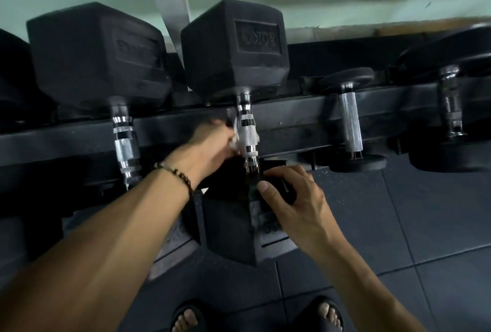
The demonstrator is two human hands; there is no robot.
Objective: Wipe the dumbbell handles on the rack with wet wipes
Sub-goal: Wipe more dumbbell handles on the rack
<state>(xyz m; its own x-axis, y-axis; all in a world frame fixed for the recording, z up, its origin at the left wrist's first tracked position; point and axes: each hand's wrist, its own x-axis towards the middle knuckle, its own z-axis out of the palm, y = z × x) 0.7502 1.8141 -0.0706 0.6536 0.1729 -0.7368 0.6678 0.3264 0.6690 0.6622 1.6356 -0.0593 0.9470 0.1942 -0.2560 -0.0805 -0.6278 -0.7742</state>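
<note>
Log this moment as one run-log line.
step: wiping | left hand: presses wet wipe on dumbbell handle | right hand: grips near dumbbell head

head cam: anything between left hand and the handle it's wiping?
Yes: in the head view a white wet wipe sits between the left hand and the knurled dumbbell handle.

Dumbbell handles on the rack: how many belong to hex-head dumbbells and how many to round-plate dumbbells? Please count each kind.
Hex-head dumbbell handles: 2
Round-plate dumbbell handles: 2
Total: 4
The left hand holds a wet wipe against the second hex handle.
</note>
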